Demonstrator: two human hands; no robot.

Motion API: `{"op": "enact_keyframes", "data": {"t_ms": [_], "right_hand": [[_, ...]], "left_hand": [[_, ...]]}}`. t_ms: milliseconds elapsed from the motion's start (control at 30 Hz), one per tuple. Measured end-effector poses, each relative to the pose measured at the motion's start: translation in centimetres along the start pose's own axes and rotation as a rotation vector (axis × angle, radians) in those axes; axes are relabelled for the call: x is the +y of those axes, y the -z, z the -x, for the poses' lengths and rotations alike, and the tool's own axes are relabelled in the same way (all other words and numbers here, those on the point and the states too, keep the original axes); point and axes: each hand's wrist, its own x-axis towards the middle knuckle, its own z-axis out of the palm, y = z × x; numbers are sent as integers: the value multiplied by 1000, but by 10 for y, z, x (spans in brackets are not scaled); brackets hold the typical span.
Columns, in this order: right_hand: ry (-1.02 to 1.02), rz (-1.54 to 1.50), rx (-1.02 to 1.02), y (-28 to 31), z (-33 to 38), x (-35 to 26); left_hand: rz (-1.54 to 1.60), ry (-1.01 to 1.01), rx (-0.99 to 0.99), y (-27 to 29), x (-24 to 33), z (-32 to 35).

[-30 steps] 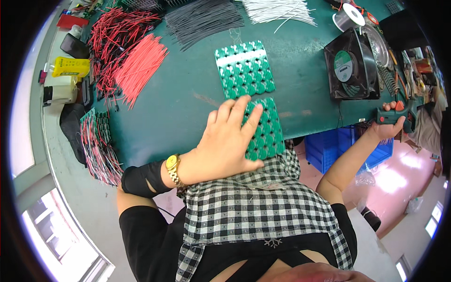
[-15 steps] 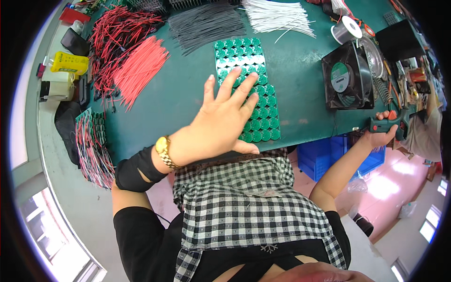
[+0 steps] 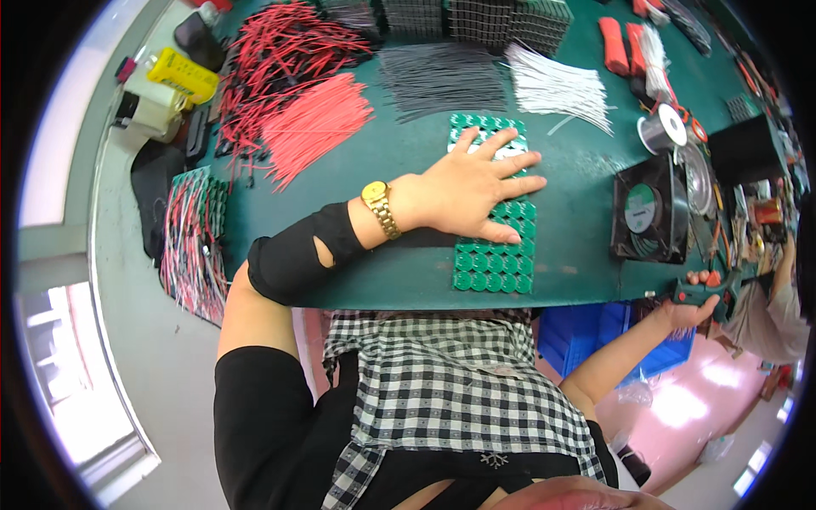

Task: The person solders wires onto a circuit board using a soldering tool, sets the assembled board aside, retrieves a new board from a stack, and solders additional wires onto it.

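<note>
My left hand (image 3: 467, 194) lies flat with fingers spread across green circuit board panels (image 3: 493, 270) made up of rows of round boards. The palm hides the middle of the panels, where one seems to meet another. On that wrist are a gold watch (image 3: 380, 208) and a black sleeve. At the right edge of the bench, my right hand (image 3: 695, 313) is closed around a green-and-black pistol-grip tool (image 3: 693, 291) with a red part on top. The tool's tip is hard to make out.
Bundles of red wires (image 3: 316, 127), black wires (image 3: 442, 78) and white wires (image 3: 561, 85) lie beyond the panels. A black fan (image 3: 650, 208) stands at the right, near a solder spool (image 3: 663, 127). Wired boards (image 3: 194, 242) sit at the left; a blue bin (image 3: 586, 336) is below the edge.
My left hand has slid right and farther over the panels, covering more of their middle. The panels now look straighter. The view has shifted; my right hand still grips the tool.
</note>
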Motion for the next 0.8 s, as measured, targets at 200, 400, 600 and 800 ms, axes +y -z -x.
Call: {"op": "enact_keyframes", "data": {"t_ms": [200, 400, 600, 800], "right_hand": [[28, 45, 58, -15, 12, -10], [41, 65, 98, -22, 14, -14], [33, -14, 13, -35, -1, -13], [40, -9, 129, -56, -8, -17]], "left_hand": [[-53, 156, -14, 17, 20, 48], [55, 196, 377, 55, 1, 57], [-636, 866, 173, 99, -100, 119], [-660, 807, 156, 92, -117, 111]]}}
